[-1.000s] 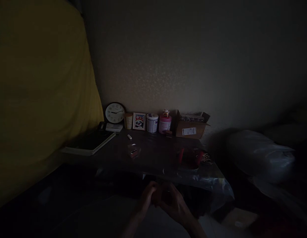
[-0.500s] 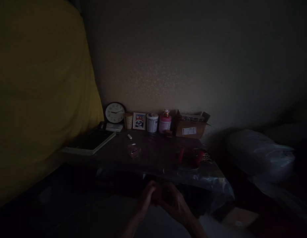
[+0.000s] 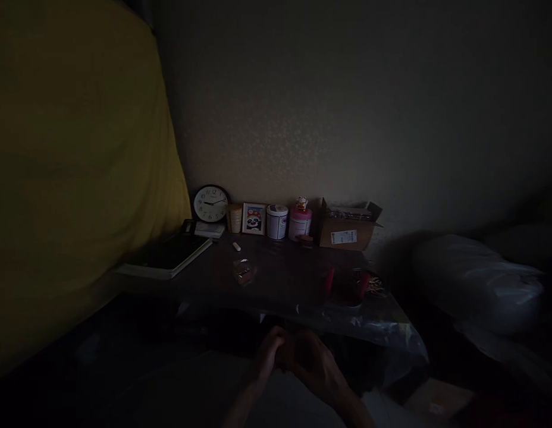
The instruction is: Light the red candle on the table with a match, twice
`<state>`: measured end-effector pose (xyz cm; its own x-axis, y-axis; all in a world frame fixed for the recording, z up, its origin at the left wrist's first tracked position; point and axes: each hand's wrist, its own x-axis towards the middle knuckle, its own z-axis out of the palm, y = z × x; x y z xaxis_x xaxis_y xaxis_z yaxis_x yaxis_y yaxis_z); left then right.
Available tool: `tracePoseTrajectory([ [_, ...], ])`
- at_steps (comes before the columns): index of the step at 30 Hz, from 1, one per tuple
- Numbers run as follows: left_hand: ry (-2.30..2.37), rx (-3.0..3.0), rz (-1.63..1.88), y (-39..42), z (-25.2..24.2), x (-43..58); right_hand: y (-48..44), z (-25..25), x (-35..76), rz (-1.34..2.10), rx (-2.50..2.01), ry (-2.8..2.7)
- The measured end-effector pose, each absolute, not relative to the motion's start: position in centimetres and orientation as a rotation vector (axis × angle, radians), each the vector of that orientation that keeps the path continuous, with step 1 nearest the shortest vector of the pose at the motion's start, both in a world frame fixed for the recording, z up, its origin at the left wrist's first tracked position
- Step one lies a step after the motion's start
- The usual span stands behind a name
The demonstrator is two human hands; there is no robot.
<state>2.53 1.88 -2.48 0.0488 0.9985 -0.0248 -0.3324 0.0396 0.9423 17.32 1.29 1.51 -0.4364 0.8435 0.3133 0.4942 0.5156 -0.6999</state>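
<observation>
In front of the table's near edge, my left hand (image 3: 267,358) and my right hand (image 3: 321,371) are close together with fingers curled. Between them is a small dark reddish object (image 3: 285,352); dim light hides its kind. On the dark table (image 3: 280,279) beyond lies a small packet in clear wrap (image 3: 242,272). A little white capsule-shaped piece (image 3: 236,246) rests behind it. To the right stands a holder with two red uprights (image 3: 346,288), beside a bunch of thin pale sticks (image 3: 375,285).
Along the wall stand a round clock (image 3: 211,204), a tan cup (image 3: 234,219), a panda picture (image 3: 253,219), a white tin (image 3: 276,222), a pink-lidded jar (image 3: 300,224) and an open cardboard box (image 3: 347,229). A large book (image 3: 169,255) lies left; a pale bag (image 3: 476,285) sits right.
The view has shifted slightly, so the table things appear a little further right. Both hands stay together around the dark reddish object, with only a small change in finger position.
</observation>
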Motion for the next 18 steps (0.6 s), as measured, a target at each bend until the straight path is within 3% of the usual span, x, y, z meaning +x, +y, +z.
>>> tracePoseTrajectory([
  [18,0.941,0.938,1.295,1.69,-2.46,2.55,1.45,1.62,17.39,0.861,-1.104,-2.013],
])
